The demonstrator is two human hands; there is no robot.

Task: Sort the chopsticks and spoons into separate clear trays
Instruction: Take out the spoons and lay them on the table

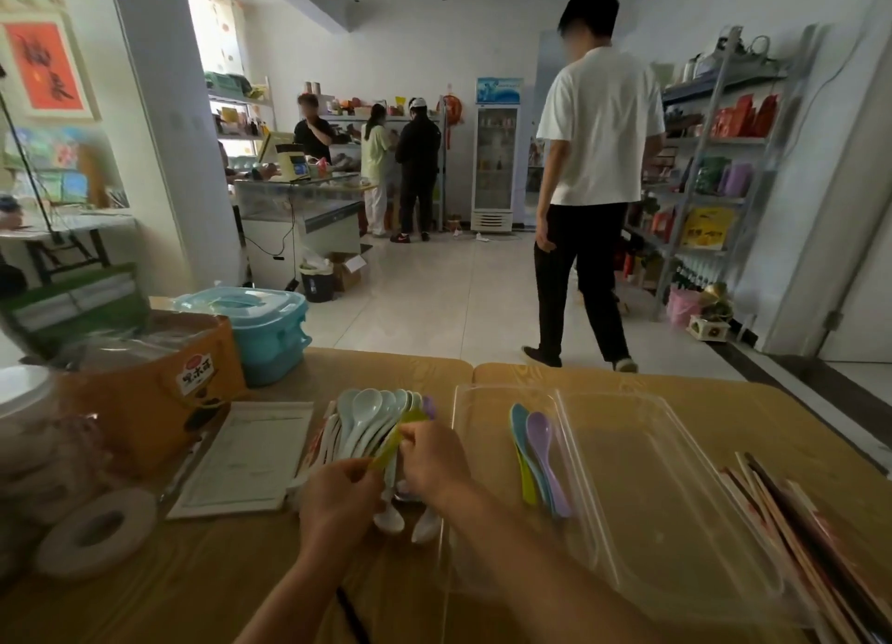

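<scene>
A fan of pale plastic spoons (371, 414) lies on the wooden table, left of two clear trays. My left hand (338, 503) pinches the lower end of a yellow-green spoon (393, 443). My right hand (432, 460) pinches the same spoon higher up, over the pile. The near clear tray (487, 402) holds three spoons (538, 455): blue, purple and yellow-green. A second clear tray (675, 498) overlaps it on the right and holds nothing. Chopsticks (796, 523) lie in a bundle at the far right edge.
An orange carton (145, 392) and a teal lidded box (260, 325) stand at the back left. A paper pad (246, 455) and tape rolls (96, 532) lie on the left. A person in a white shirt (593, 160) walks away beyond the table.
</scene>
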